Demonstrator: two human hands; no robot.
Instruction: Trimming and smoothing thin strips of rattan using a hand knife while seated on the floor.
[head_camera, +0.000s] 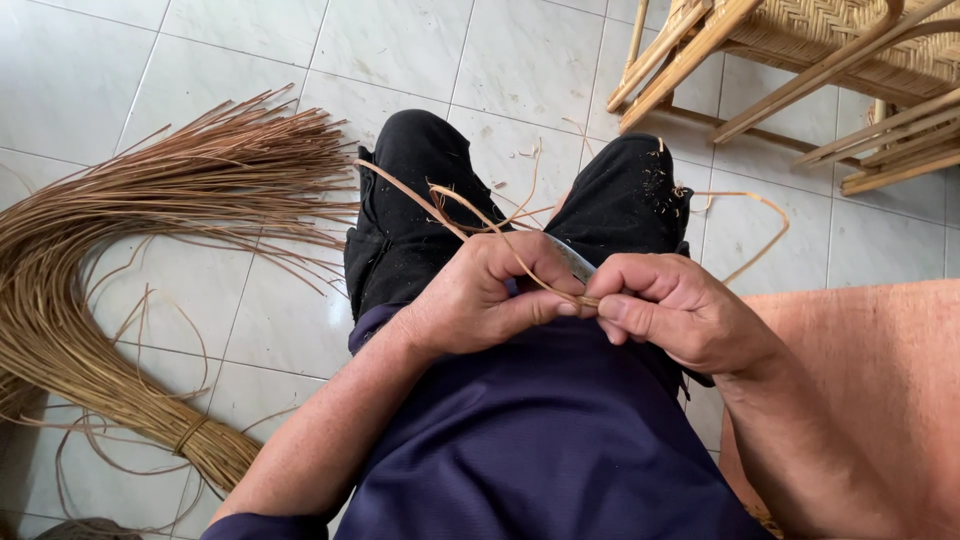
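Right now, both hands are working close together over the lap: the left hand (490, 295) is pinching a thin cane strip (470, 225) between thumb and fingers, while the right hand (670, 315) is pinching the same strip just beside it, apparently alongside a pale blade (570, 258). Held taut like this, the strip is trailing off over the knees. Further out, a tied bundle of cane (110, 300) is lying fanned on the tiled floor (400, 50), and a woven chair (800, 60) is standing beyond.
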